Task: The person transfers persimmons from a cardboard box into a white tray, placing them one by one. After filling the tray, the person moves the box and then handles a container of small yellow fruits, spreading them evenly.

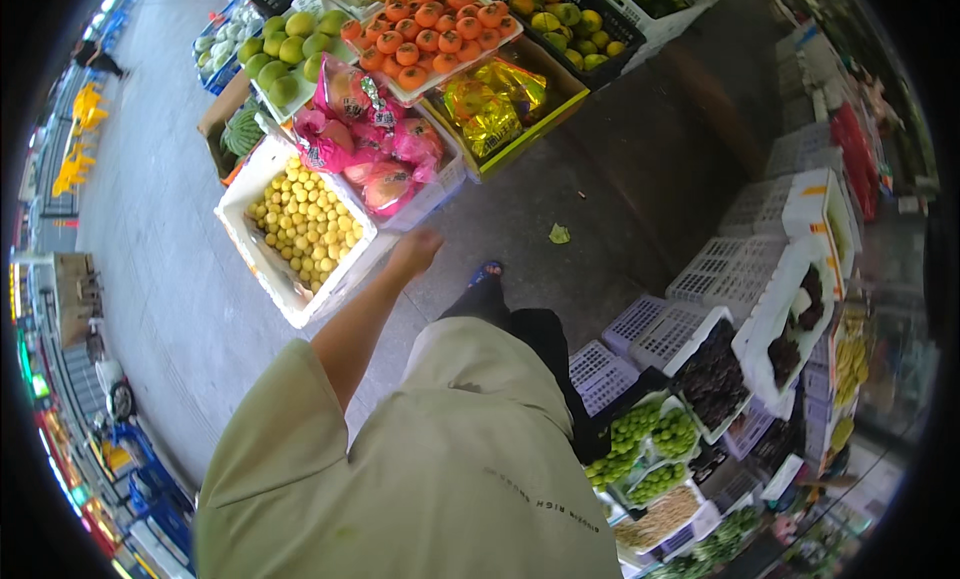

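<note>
My left hand point(420, 251) hangs in front of me, slightly blurred, with its fingers curled in and nothing visible in them. Just to its left is a white foam box point(335, 304) of small round yellow fruit point(303, 224). Beyond the hand, large fruits in pink wrapping point(388, 179) fill another pale box. A yellow-edged carton point(535, 134) holds packages in shiny gold wrap point(490, 119). My right hand is out of view.
Orange persimmons point(430, 34) and green round fruit point(295, 49) stand farther back. At right are stacked pale crates point(725, 269), dark grapes point(712, 379) and green grapes point(630, 434). A leaf scrap point(559, 235) lies on the grey floor point(610, 199) near my sandalled foot point(487, 271).
</note>
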`<action>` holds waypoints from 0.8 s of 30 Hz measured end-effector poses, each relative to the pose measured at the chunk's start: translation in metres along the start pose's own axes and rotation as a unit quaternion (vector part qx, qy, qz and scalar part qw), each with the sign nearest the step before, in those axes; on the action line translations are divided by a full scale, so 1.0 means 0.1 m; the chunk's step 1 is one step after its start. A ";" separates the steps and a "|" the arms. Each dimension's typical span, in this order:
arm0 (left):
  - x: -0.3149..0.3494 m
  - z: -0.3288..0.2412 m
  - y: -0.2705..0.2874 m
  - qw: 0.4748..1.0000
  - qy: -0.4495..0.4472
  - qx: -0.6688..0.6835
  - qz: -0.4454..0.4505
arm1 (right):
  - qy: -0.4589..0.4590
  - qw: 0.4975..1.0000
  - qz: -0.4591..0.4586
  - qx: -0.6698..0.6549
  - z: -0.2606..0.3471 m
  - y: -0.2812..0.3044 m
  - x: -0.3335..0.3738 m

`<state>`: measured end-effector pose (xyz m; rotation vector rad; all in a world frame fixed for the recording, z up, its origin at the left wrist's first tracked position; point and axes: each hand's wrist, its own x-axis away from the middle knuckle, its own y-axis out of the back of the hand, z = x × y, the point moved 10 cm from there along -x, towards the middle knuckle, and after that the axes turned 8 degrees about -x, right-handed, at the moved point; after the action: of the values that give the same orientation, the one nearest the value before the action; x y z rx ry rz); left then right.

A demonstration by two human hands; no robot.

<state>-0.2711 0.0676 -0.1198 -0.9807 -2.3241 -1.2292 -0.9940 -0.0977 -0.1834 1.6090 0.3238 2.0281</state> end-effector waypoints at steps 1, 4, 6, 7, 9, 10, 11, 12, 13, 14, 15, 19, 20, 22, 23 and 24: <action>0.02 -0.23 0.06 0.992 -0.001 0.123 -0.014 | 0.004 1.000 0.027 0.006 0.18 0.10 -0.17; -0.05 -1.01 0.14 0.959 -0.032 0.278 -0.038 | 0.010 0.997 0.073 0.008 0.55 0.46 -0.77; 0.35 -1.37 -0.10 0.968 -0.052 0.244 -0.022 | 0.022 0.997 0.073 0.012 0.88 0.88 -1.23; 0.58 -1.45 -0.09 0.979 -0.066 0.193 -0.021 | 0.038 0.996 0.071 0.032 1.14 1.09 -1.54; 0.96 -1.10 -0.24 0.991 -0.066 0.111 -0.034 | 0.090 0.989 0.059 0.103 1.82 1.63 -2.10; 1.12 -0.73 -0.42 0.994 -0.062 0.083 -0.044 | 0.132 0.979 0.046 0.149 2.25 1.89 -2.44; 1.19 -0.26 -0.57 0.989 0.050 0.132 -0.042 | 0.158 0.977 0.014 0.146 2.62 2.32 -2.79; 1.25 0.32 -0.76 0.946 0.181 0.259 -0.072 | 0.166 0.984 -0.022 0.059 2.97 2.83 -3.03; 1.86 1.82 -1.04 0.877 0.300 0.289 -0.238 | 0.172 0.981 0.019 -0.092 3.76 2.48 -3.00; 2.32 2.59 -1.36 0.798 0.386 0.380 -0.266 | 0.174 0.954 0.006 -0.245 4.42 2.70 -2.91; 2.58 2.92 -1.46 0.771 0.447 0.350 -0.287 | 0.238 0.958 -0.009 -0.160 5.03 2.94 -2.77; 3.79 3.76 -1.89 0.728 0.568 0.216 -0.318 | 0.427 0.900 -0.027 0.087 6.57 2.52 -1.97; 3.81 3.79 -1.91 0.744 0.561 0.210 -0.296 | 0.400 0.912 -0.001 0.093 6.76 2.19 -1.96; 3.93 3.97 -1.87 0.774 0.549 0.184 -0.258 | 0.420 0.897 0.071 0.120 7.08 1.15 -1.62; 3.90 4.07 -1.76 0.775 0.539 0.200 -0.261 | 0.410 0.896 0.115 0.125 7.15 0.59 -1.44; 3.72 4.13 -1.61 0.779 0.528 0.217 -0.259 | 0.431 0.872 0.137 0.185 7.19 0.06 -1.36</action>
<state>-0.6371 0.4993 -0.2383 0.4951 -1.7507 -0.9197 -0.2879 -0.2715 -0.1042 0.8369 0.8828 2.9724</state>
